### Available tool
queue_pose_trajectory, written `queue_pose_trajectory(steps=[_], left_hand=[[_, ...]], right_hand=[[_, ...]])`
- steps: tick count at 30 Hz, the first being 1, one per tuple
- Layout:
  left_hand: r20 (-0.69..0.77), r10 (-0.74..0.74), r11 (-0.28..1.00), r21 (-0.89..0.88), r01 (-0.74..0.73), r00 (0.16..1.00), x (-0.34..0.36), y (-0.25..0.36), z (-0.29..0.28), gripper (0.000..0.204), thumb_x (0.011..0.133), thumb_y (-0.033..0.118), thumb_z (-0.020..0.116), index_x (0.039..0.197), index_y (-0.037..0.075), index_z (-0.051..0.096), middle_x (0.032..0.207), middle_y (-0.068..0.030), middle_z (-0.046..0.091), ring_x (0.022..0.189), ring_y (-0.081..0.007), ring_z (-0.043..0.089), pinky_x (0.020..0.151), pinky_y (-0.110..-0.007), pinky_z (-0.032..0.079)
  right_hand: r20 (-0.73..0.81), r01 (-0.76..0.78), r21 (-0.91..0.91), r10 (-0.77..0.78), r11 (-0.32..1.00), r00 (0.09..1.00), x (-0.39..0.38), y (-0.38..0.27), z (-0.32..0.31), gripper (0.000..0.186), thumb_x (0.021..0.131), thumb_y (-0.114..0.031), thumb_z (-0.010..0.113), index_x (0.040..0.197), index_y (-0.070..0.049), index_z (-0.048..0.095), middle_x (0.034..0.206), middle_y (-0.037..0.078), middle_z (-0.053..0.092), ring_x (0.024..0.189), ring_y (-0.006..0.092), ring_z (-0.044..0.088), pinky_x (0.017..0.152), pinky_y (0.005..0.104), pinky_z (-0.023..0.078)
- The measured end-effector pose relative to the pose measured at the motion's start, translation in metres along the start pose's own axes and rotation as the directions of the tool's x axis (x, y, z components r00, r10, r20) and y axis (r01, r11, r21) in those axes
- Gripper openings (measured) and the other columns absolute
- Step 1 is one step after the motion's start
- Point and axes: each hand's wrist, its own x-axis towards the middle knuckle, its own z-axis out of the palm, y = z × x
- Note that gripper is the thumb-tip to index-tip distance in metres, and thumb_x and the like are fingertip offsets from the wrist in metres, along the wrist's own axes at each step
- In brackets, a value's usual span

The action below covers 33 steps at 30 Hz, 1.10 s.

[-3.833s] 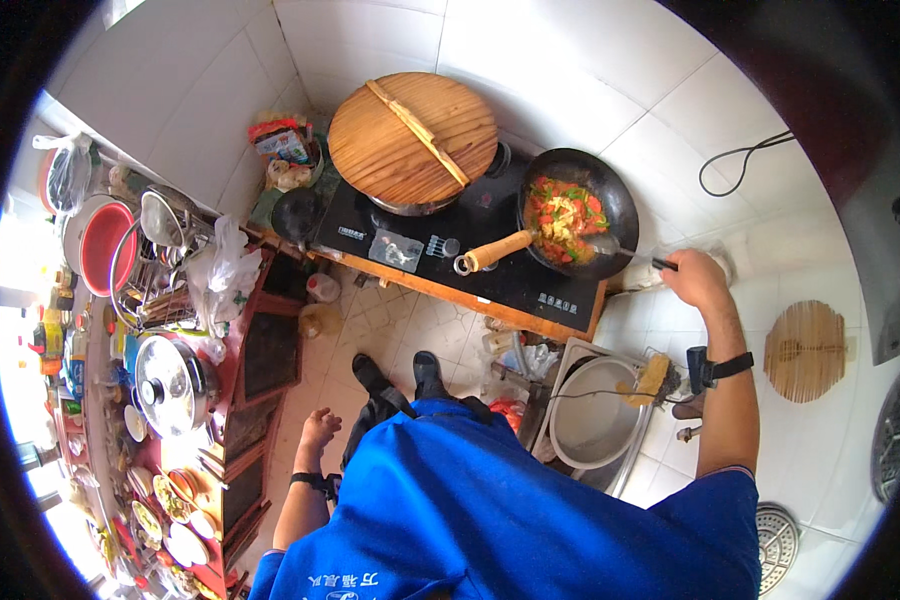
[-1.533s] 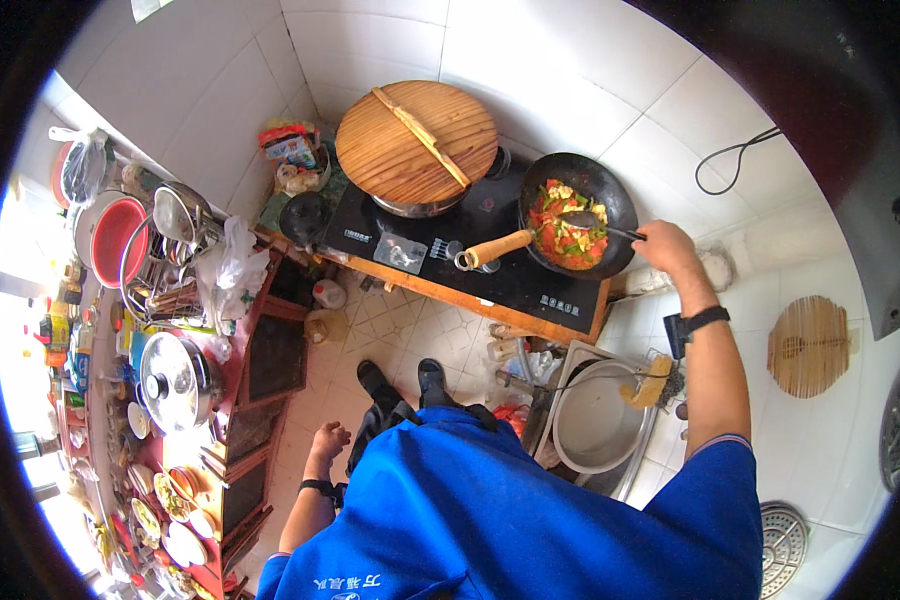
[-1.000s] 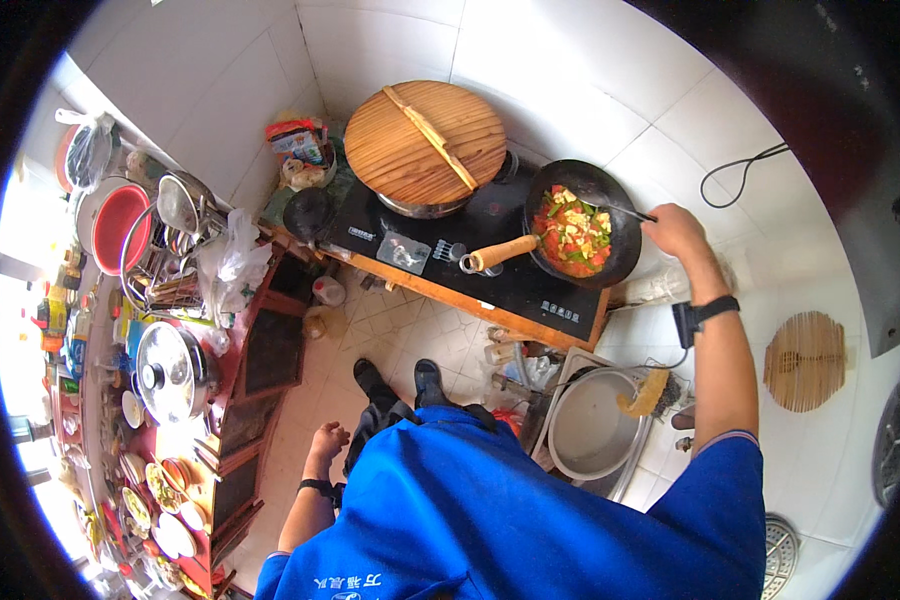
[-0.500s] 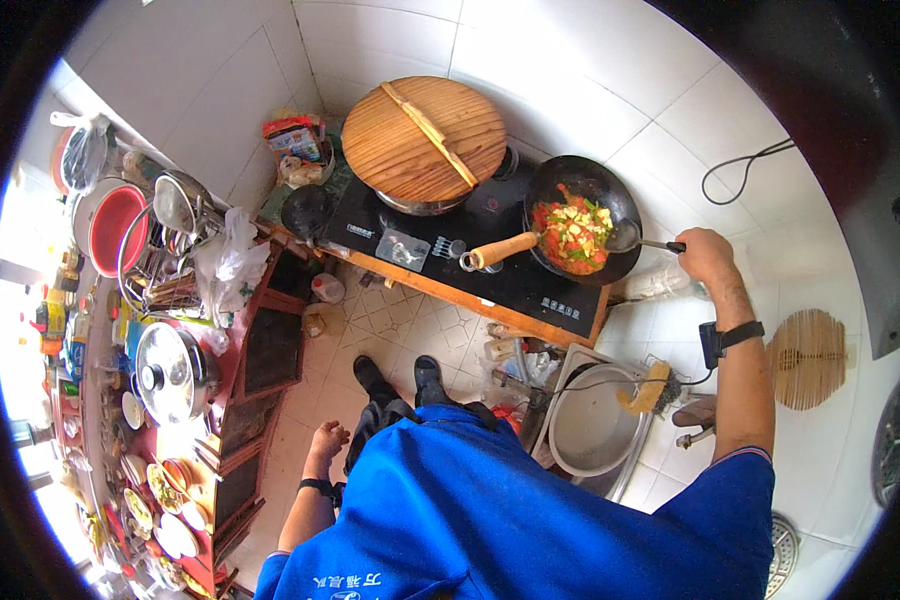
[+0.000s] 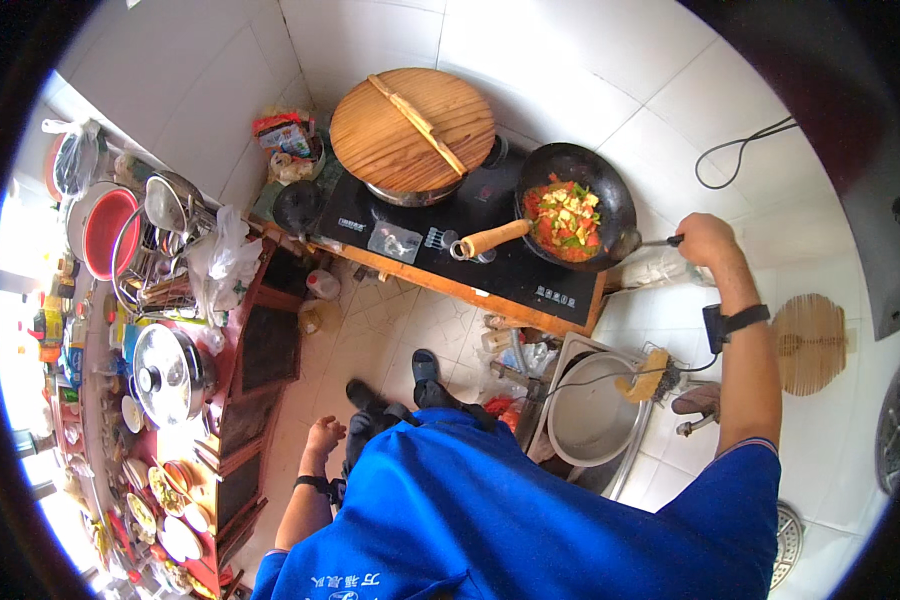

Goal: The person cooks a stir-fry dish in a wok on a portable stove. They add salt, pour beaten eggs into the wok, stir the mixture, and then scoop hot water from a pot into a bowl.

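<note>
My right hand (image 5: 707, 240) is closed round the black handle of a metal ladle (image 5: 625, 243), whose head rests at the right rim of a dark wok (image 5: 610, 185). Red, yellow and green chopped food (image 5: 563, 220), like tomato, egg and green pepper, lies in the wok. The wok's wooden handle (image 5: 498, 237) points left over the black cooktop (image 5: 370, 205). My left hand (image 5: 326, 437) hangs low at my left side, holding nothing, its fingers loosely bent and apart.
A round wooden lid (image 5: 413, 130) covers a pot left of the wok. Below right are a sink basin (image 5: 590, 425) and a yellow sponge (image 5: 650, 375). On the left, a cabinet holds a glass-lidded pot (image 5: 165, 375), plates and a red basin (image 5: 111, 232).
The ladle head has shifted from the food's edge to the wok's right rim, with my right hand slightly higher. My feet have shifted; the view has moved a little. My left hand still hangs.
</note>
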Motion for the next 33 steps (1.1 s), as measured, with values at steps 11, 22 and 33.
queue_pose_trajectory(steps=[11,22,33], left_hand=[[-0.049,0.074,0.995,-0.064,-0.077,0.996,-0.039,-0.003,-0.033,0.05,0.102,0.02,0.05,0.145,-0.005,0.046,0.121,-0.0224,0.071,0.109,-0.0316,0.071,0.093,-0.043,0.055],[-0.065,-0.081,0.996,-0.03,0.08,0.995,-0.057,-0.06,-0.076,0.05,0.101,0.02,0.051,0.145,-0.004,0.047,0.122,-0.0224,0.071,0.105,-0.0318,0.072,0.091,-0.043,0.055],[-0.096,-0.044,0.997,-0.068,0.038,0.994,-0.061,-0.022,-0.048,0.052,0.102,0.02,0.049,0.147,-0.005,0.044,0.123,-0.022,0.071,0.111,-0.0316,0.07,0.095,-0.046,0.054]], right_hand=[[-0.006,-0.066,0.012,0.066,0.998,0.998,-0.017,-0.05,-0.012,0.023,0.085,-0.019,0.068,0.101,-0.007,0.077,0.11,0.018,0.074,0.102,0.0362,0.071,0.088,0.046,0.057],[0.134,-0.022,0.605,-0.075,0.796,0.988,0.004,-0.097,0.017,0.035,0.09,-0.031,0.064,0.082,0.001,0.072,0.061,0.01,0.06,0.058,0.0215,0.056,0.06,0.0408,0.047],[0.294,-0.214,0.908,-0.183,0.359,0.938,0.012,-0.074,0.026,0.03,0.102,-0.036,0.057,0.096,-0.007,0.066,0.06,-0.001,0.052,0.04,0.0065,0.031,0.036,0.0268,0.022]])
